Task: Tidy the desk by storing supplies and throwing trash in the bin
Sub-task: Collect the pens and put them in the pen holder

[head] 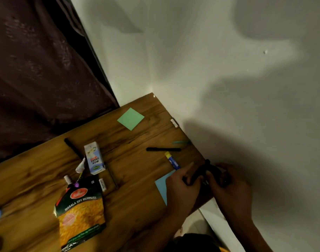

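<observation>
The left hand [183, 180] and right hand [228, 180] meet at the table [137, 142] edge by the wall, both closed on a dark object [203, 171] too blurred to identify. It looks rigid and light, best gripped along its body. A snack packet [81, 213] and milkshake carton [94, 158], light and crushable, lie well apart to the left.

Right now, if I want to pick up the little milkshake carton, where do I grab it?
The small white and blue milkshake carton lies flat on the wooden desk. Probably best to come from above and pinch its two long sides near the middle, where its boxy body is straight and even. Watch the crumpled wrapper touching its left edge; the right side looks freer for your fingers.
</observation>
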